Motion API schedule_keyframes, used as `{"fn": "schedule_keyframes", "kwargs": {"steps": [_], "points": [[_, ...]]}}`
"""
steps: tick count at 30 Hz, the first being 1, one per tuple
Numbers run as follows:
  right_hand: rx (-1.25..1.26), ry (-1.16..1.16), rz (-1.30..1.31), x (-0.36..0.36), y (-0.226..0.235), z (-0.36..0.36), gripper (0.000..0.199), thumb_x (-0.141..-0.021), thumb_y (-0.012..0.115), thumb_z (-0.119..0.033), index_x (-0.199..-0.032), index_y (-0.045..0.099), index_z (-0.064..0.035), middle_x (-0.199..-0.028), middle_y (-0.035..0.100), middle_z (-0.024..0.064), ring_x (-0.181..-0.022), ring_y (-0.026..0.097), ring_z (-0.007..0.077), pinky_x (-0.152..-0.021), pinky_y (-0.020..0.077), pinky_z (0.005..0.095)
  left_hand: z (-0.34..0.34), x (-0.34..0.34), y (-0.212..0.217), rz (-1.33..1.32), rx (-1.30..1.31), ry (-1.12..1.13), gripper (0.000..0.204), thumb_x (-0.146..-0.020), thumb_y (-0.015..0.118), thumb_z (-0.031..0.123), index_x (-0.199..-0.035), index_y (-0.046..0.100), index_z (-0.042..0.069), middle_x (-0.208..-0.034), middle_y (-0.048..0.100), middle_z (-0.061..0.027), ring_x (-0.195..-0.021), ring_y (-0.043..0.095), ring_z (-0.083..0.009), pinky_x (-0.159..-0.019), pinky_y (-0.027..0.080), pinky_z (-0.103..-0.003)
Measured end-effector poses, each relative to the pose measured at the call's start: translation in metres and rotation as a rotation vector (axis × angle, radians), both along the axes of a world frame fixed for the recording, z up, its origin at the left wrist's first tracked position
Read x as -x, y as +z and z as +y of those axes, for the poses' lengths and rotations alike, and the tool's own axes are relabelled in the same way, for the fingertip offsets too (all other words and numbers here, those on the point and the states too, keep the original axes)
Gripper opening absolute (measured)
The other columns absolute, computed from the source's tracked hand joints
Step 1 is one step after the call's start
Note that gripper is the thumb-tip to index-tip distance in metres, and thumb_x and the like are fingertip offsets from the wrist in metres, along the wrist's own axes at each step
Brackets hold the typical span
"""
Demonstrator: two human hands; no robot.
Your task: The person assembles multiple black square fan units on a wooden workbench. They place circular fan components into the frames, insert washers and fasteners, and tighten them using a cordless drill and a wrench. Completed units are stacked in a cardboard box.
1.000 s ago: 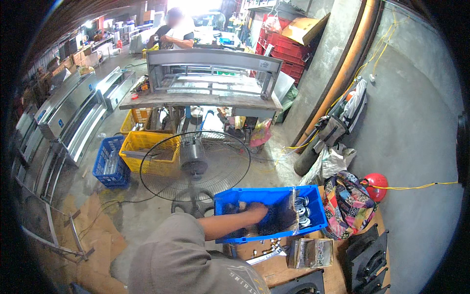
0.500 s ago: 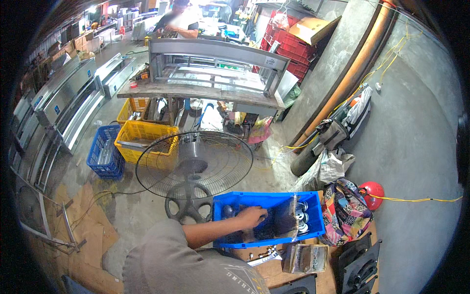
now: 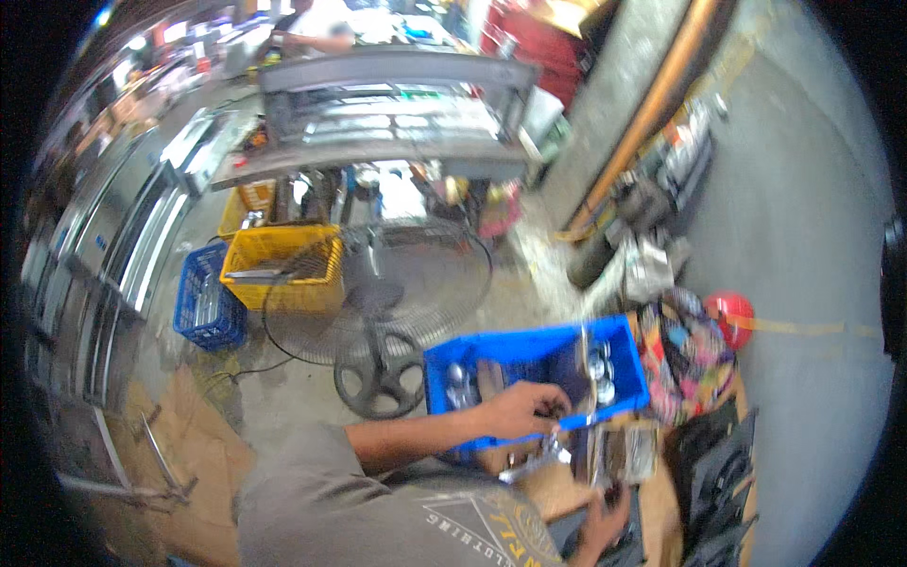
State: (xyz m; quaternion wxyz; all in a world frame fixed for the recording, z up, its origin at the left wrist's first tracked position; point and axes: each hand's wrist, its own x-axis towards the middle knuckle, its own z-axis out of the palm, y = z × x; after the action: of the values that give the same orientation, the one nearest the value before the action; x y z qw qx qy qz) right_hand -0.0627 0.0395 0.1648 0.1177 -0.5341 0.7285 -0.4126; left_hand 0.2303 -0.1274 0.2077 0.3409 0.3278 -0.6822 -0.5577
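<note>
My left hand (image 3: 529, 408) is over the near wall of a blue plastic bin (image 3: 491, 342), its fingers curled together; what they hold, if anything, is too blurred to make out. Inside the bin, several round white-and-metal pieces (image 3: 601, 378) lie behind a divider at the right, and shiny parts (image 3: 460, 386) lie at the left. My right hand (image 3: 605, 522) is low on the right, near a small open box (image 3: 624, 454). Its fingers are bent around a small dark thing that blur hides. Between the hands, small metal parts (image 3: 539, 461) lie on the cardboard-coloured surface.
A black pedestal fan (image 3: 378, 293) stands just beyond the bin. Yellow (image 3: 283, 269) and blue (image 3: 208, 298) crates sit to the left. Black panels (image 3: 713, 472), a patterned cloth bag (image 3: 685, 359) and a red round object (image 3: 729, 318) are at the right. Another person (image 3: 321, 28) is far back.
My left hand has come up out of the bin and moved right and nearer, to its near wall. My right hand has come into view at the lower right. The view has shifted and blurred.
</note>
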Motion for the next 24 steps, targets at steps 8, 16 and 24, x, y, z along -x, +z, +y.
{"fn": "schedule_keyframes", "kwargs": {"steps": [8, 16, 24], "points": [[0.123, 0.567, 0.103, -0.091, 0.087, -0.037, 0.031, -0.081, 0.072, -0.01, -0.111, 0.067, -0.0005, -0.094, 0.068, 0.0184, -0.083, 0.068, 0.0338, -0.072, 0.0529, 0.0374, 0.054, 0.029, 0.03, 0.142, -0.16, -0.226, 0.044, -0.081, 0.08, 0.016, -0.118, 0.061, 0.003, -0.103, 0.069, -0.0081, -0.096, 0.064, -0.0141, -0.084, 0.052, -0.033], [-0.081, 0.252, 0.016, -0.042, 0.038, -0.007, 0.026, -0.088, 0.069, -0.007, -0.111, 0.065, 0.0041, -0.09, 0.067, 0.0127, -0.085, 0.065, 0.019, -0.075, 0.051, 0.0304, -0.02, -0.032, -0.01, -0.199, 0.063, 0.372, 0.034, -0.083, 0.073, 0.021, -0.111, 0.067, 0.003, -0.103, 0.072, -0.0173, -0.094, 0.07, -0.0276, -0.084, 0.054, -0.037], [-0.146, -0.192, -0.095, 0.02, 0.0, 0.041, 0.027, -0.085, 0.073, -0.013, -0.108, 0.065, 0.0002, -0.09, 0.069, 0.0136, -0.082, 0.065, 0.0228, -0.079, 0.0519, 0.0335, -0.028, -0.04, -0.067, -0.388, 0.247, 0.205, 0.03, -0.084, 0.07, 0.018, -0.11, 0.067, 0.003, -0.102, 0.071, -0.018, -0.095, 0.068, -0.035, -0.084, 0.053, -0.044]]}}
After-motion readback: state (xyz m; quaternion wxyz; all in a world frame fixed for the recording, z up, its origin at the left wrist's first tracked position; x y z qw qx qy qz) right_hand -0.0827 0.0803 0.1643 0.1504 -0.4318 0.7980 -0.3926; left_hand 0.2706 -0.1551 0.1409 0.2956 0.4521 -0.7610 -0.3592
